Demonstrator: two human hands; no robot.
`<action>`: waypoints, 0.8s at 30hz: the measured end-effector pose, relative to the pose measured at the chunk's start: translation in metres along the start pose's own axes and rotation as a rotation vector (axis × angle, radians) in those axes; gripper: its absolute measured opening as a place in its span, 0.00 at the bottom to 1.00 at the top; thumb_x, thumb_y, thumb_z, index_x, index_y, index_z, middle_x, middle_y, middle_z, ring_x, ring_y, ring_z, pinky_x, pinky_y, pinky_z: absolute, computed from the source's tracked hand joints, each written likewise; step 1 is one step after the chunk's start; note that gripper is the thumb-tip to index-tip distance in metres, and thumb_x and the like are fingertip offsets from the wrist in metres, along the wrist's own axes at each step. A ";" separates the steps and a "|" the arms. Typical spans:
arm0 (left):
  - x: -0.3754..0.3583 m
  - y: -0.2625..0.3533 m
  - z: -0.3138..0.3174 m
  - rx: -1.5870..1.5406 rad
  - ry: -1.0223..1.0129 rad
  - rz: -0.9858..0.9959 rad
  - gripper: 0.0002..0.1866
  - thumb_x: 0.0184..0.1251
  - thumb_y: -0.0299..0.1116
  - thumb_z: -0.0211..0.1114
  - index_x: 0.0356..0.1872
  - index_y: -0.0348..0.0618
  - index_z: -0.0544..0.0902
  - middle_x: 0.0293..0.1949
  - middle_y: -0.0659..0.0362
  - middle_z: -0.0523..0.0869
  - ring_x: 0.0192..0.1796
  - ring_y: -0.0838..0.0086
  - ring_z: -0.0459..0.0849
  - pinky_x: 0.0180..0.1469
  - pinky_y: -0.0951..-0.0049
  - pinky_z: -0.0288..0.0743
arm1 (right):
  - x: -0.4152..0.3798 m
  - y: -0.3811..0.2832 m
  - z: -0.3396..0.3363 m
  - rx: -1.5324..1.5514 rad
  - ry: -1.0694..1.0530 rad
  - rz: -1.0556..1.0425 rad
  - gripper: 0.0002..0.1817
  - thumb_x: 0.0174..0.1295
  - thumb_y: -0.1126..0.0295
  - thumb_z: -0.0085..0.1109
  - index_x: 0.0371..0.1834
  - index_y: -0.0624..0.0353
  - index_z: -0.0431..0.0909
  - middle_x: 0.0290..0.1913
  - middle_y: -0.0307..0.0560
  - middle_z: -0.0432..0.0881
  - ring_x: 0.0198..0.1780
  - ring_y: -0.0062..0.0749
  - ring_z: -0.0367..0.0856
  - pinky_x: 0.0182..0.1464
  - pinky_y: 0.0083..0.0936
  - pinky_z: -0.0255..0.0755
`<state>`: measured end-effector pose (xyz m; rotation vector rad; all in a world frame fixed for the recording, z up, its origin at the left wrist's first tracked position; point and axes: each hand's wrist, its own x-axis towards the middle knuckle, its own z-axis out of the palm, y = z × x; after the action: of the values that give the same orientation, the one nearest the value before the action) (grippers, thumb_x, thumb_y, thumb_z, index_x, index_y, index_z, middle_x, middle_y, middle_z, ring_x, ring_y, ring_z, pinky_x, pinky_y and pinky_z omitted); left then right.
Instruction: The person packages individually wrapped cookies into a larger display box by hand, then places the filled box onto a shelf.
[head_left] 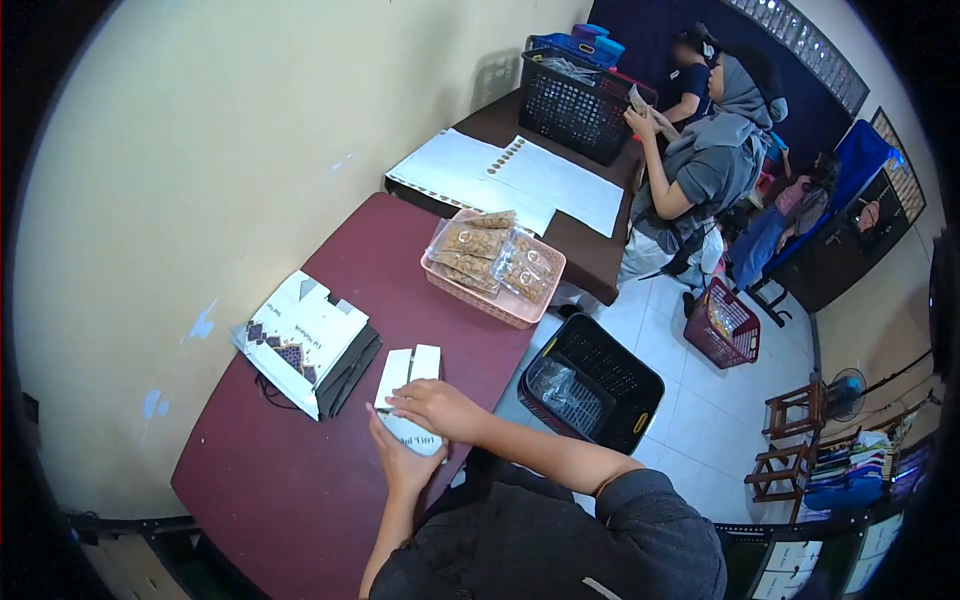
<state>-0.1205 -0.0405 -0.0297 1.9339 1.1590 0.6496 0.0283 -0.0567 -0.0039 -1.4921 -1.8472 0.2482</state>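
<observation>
A small white paper box [396, 377] with dark printed lettering is at the maroon table's near edge. Its two end flaps [425, 359] stick out on the far side. My left hand [405, 462] grips the near end of the box from the left, thumb along its side. Across the top lies my right hand [437, 408], its fingers closed over the middle of the box and hiding part of it. To the left of the box is a stack of flat white printed cartons [310, 340] with dark sides.
A pink basket [490, 308] of bagged snacks stands at the table's far right corner. White sheets [450, 165] with round stickers lie on the brown table beyond. A black crate [625, 390] is on the floor at right. A person [700, 165] holds a packet farther back.
</observation>
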 end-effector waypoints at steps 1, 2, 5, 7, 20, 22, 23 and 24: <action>0.000 -0.007 0.000 0.019 -0.031 0.021 0.70 0.30 0.42 0.81 0.72 0.38 0.36 0.67 0.35 0.53 0.68 0.42 0.60 0.66 0.53 0.61 | -0.001 0.001 -0.002 0.030 -0.016 0.000 0.15 0.63 0.67 0.54 0.50 0.59 0.80 0.48 0.51 0.81 0.50 0.44 0.77 0.55 0.36 0.70; 0.000 -0.015 -0.002 0.041 -0.057 0.040 0.70 0.30 0.43 0.81 0.71 0.37 0.37 0.67 0.35 0.54 0.67 0.42 0.61 0.65 0.53 0.63 | -0.001 0.001 -0.004 0.064 -0.032 -0.005 0.15 0.63 0.67 0.54 0.50 0.59 0.80 0.48 0.51 0.81 0.50 0.44 0.76 0.54 0.36 0.70; 0.004 -0.030 0.001 0.023 -0.040 0.164 0.70 0.27 0.44 0.81 0.71 0.35 0.40 0.64 0.35 0.59 0.65 0.43 0.63 0.64 0.54 0.63 | -0.001 0.012 -0.006 0.102 -0.080 -0.044 0.15 0.62 0.67 0.57 0.50 0.58 0.80 0.42 0.50 0.78 0.46 0.42 0.76 0.50 0.34 0.71; 0.007 -0.031 0.010 -0.096 -0.129 0.126 0.70 0.26 0.46 0.82 0.71 0.34 0.42 0.63 0.35 0.62 0.66 0.45 0.63 0.64 0.52 0.62 | 0.005 0.020 -0.028 0.113 -0.133 -0.055 0.15 0.62 0.66 0.58 0.50 0.58 0.80 0.40 0.49 0.78 0.46 0.42 0.76 0.49 0.34 0.71; 0.052 0.020 0.010 0.067 -0.242 -0.071 0.66 0.25 0.40 0.77 0.74 0.55 0.48 0.72 0.48 0.49 0.75 0.43 0.39 0.69 0.34 0.29 | 0.055 0.107 -0.067 0.391 -0.368 -0.287 0.20 0.58 0.62 0.64 0.50 0.64 0.78 0.53 0.56 0.75 0.58 0.49 0.72 0.59 0.38 0.66; 0.042 0.026 0.019 0.096 -0.141 -0.142 0.64 0.28 0.38 0.76 0.74 0.57 0.48 0.72 0.47 0.49 0.75 0.42 0.38 0.69 0.34 0.29 | 0.061 0.111 -0.048 0.465 -0.356 -0.258 0.21 0.55 0.65 0.67 0.52 0.59 0.76 0.55 0.54 0.74 0.61 0.49 0.70 0.62 0.38 0.65; 0.039 0.032 0.021 0.089 -0.076 -0.204 0.64 0.28 0.38 0.76 0.74 0.57 0.48 0.72 0.47 0.49 0.75 0.42 0.38 0.69 0.34 0.29 | 0.065 0.110 -0.047 0.424 -0.401 -0.254 0.23 0.53 0.65 0.68 0.53 0.55 0.75 0.57 0.53 0.74 0.64 0.49 0.68 0.64 0.38 0.63; 0.038 0.038 0.025 0.052 -0.033 -0.206 0.62 0.30 0.34 0.74 0.74 0.57 0.48 0.72 0.49 0.49 0.75 0.43 0.38 0.69 0.35 0.29 | 0.076 0.104 -0.050 0.455 -0.463 -0.301 0.23 0.53 0.65 0.68 0.53 0.55 0.75 0.57 0.53 0.74 0.64 0.49 0.68 0.64 0.38 0.63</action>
<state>-0.0655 -0.0263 -0.0111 1.8293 1.3444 0.4796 0.1361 0.0300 0.0042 -0.8767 -2.1530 0.8608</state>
